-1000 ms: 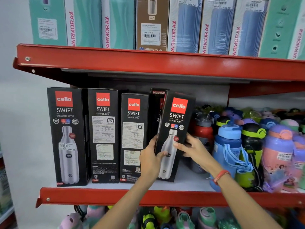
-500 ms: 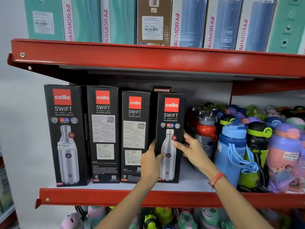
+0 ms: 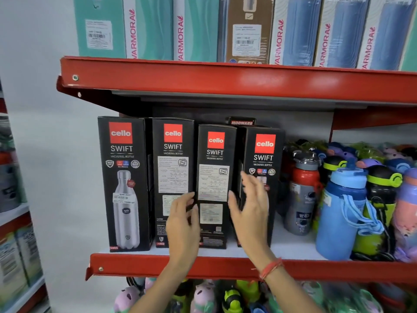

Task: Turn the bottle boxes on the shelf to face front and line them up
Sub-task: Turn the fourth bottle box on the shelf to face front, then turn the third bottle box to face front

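Observation:
Several black Cello Swift bottle boxes stand upright on the middle red shelf [image 3: 225, 266]. The leftmost box [image 3: 123, 184] and the rightmost box [image 3: 265, 154] show the bottle picture. The second box [image 3: 172, 163] and the third box [image 3: 215, 177] show a face of printed text labels. My left hand [image 3: 181, 224] is open, fingers spread, in front of the gap between the second and third boxes. My right hand [image 3: 250, 211] is open, blurred, just right of the third box and in front of the rightmost one. Neither hand grips a box.
A Modware box [image 3: 241, 122] stands behind the row. Coloured bottles, a red-and-grey one [image 3: 303, 190] and a blue one [image 3: 343, 213], crowd the shelf to the right. Varmora boxes [image 3: 196, 28] fill the shelf above. More bottles sit on the shelf below.
Both hands have let go of the rightmost box, now upright with its picture side front, and have shifted left to either side of the third box. The camera has moved closer.

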Motion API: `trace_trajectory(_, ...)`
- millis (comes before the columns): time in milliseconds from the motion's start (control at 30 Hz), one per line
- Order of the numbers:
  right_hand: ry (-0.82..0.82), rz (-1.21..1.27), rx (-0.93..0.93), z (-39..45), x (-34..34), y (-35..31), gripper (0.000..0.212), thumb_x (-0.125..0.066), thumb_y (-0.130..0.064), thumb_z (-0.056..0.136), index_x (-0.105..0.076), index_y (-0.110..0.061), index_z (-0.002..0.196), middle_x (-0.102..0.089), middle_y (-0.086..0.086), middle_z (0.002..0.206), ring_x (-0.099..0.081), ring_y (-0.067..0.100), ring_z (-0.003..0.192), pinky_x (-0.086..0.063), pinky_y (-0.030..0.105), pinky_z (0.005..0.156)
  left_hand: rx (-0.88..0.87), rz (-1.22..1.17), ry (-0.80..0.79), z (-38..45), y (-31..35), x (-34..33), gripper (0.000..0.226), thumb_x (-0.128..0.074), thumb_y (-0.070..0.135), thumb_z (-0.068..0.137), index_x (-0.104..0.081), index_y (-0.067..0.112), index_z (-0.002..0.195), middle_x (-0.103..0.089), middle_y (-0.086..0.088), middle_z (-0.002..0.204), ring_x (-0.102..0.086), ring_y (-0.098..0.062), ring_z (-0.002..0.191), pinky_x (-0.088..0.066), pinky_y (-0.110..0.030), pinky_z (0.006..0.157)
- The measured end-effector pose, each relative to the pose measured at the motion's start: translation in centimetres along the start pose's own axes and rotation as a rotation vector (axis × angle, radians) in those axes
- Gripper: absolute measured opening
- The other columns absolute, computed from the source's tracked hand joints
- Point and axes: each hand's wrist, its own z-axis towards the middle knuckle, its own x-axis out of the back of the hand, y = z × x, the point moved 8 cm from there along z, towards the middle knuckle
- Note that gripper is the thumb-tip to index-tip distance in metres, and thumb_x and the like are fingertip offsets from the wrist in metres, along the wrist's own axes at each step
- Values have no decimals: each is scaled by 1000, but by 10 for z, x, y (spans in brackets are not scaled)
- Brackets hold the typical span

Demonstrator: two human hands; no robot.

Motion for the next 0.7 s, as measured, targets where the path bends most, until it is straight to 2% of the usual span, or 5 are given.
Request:
trace_trajectory(133, -145, 28, -135, -17, -37, -8, 62, -52, -28, 95, -24, -16, 149, -39, 5, 146, -40, 18, 132, -35, 26, 105, 47, -20, -66, -3, -10, 1, 32, -45, 9, 96, -55, 16, 126, -64, 4, 116, -59, -4, 109, -51, -29, 92)
trace_trajectory(367, -155, 48, -245, -11, -49, -13, 70, -50, -36, 95, -15, -12, 151, -31, 7, 152, -34, 22, 138, -33, 34, 110, 131, -97, -170, -5, -16, -5, 40, -38, 5, 97, -50, 15, 134, -62, 6, 125, -54, 6, 110, -34, 6, 84)
trace_trajectory(467, -176, 37, -275, -7, -53, -15, 79, -53, -42, 92, -10, -11, 151, -26, 7, 155, -31, 23, 140, -32, 34, 110, 141, -140, -215, -6, -16, -11, 38, -37, 7, 98, -50, 18, 132, -65, 10, 117, -56, 20, 93, -41, 0, 81)
trace_trajectory(567, -167, -15, -310, 0, -60, -22, 94, -58, -47, 87, -1, -7, 151, -29, 12, 151, -35, 28, 134, -37, 37, 103, 160, -176, -125, -9, -20, -8, 37, -38, 4, 97, -55, 21, 125, -67, 15, 107, -60, 9, 101, -48, -19, 93)
trace_trajectory(700, -147, -66, -358, 7, -66, -27, 107, -64, -49, 81, 4, -3, 149, -34, 16, 147, -40, 32, 127, -40, 37, 98, 181, -182, -96, -6, -26, -1, 35, -38, 3, 97, -56, 20, 121, -67, 14, 105, -62, -1, 104, -47, -23, 94)
